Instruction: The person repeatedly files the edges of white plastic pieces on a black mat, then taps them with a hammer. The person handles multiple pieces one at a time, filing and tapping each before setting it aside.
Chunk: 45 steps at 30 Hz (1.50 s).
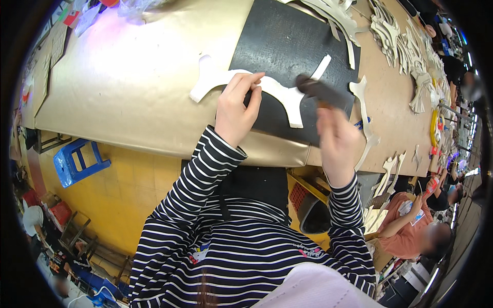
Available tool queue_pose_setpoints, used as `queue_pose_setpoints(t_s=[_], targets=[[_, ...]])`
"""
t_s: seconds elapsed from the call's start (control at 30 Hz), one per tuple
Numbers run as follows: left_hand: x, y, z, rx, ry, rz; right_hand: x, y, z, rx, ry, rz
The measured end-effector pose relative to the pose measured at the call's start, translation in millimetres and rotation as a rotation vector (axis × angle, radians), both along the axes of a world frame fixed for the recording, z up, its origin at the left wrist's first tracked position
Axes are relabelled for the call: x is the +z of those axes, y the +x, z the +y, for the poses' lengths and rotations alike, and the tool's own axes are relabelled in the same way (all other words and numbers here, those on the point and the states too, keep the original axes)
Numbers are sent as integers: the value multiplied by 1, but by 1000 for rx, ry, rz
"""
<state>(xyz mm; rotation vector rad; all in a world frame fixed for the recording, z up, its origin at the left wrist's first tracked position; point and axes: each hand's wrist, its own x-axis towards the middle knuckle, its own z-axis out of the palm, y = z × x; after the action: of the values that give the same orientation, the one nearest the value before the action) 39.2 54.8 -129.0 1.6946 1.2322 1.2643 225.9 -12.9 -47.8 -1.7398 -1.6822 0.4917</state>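
Note:
A curved white piece (281, 93) of sheet material with flared ends, like a cut leather part, lies partly on a black mat (277, 36). Its left end reaches onto the gold table cover. My left hand (237, 109) is over the middle of its curve, thumb and fingers pinched together at the inner edge. In my right hand (340, 141) is a hammer (328, 95), gripped by its short handle. The hammer's dark head, smeared by motion, hangs close to the piece's right end. A white strip (321, 66) sticks out beyond it on the mat.
Piles of similar pale pieces (387, 33) cover the table's far right. One long piece (361, 102) lies just right of the mat. A blue stool (79, 161) stands on the floor at left, a basket (308, 208) below the table edge. Another person (408, 223) works at right.

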Motion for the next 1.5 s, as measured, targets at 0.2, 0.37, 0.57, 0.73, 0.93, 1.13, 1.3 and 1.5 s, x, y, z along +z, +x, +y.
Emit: queue_pose_setpoints(t_s=[0.2, 0.37, 0.57, 0.73, 0.93, 1.13, 1.3, 1.5], targets=[[-5, -5, -1, 19, -1, 62, -23, -19, -5, 112, -182, -151], [-9, 3, 1, 23, 186, 510, -31, 22, -18, -41, -179, -64], [18, 0, 18, -104, 75, 422, -30, 148, 11, -439, -13, -121], [73, 15, 56, -162, 238, 211, -64, 248, 12, -478, -110, -325], [125, 65, 179, -282, 486, 268, -64, 266, -13, -530, 179, -361], [92, 104, 238, -277, 417, 440, -50, 239, -102, -646, 119, -30], [32, 120, 136, -553, 270, 346, -69, 219, -143, -607, 109, -118], [25, 151, 32, -733, 265, 481, -95, 208, -100, -443, 107, -277]])
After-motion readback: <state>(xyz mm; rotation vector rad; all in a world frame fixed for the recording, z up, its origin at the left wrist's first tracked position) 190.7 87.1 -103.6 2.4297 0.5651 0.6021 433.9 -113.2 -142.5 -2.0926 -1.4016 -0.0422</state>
